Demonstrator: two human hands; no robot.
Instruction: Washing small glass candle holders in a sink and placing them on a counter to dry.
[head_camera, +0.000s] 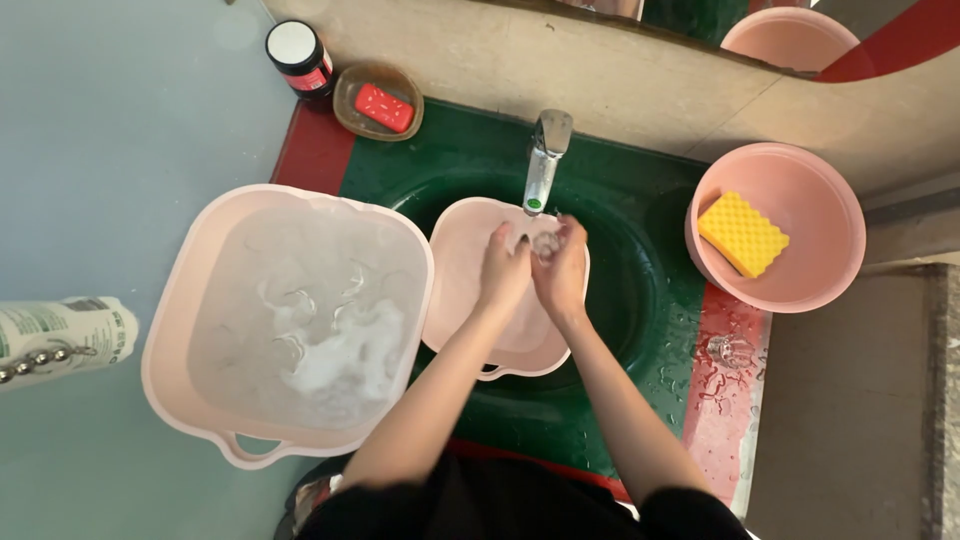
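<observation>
Both hands, the left hand and the right hand, meet under the tap with fingers curled around a small clear object (hard to identify), above the small pink basin catching runoff.

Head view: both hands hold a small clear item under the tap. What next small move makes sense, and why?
Probably turn the clear item over under the tap: left hand and right hand hold it there above the small pink basin.

Green sink counter (wet) bears pink bowl, soap dish.
</observation>
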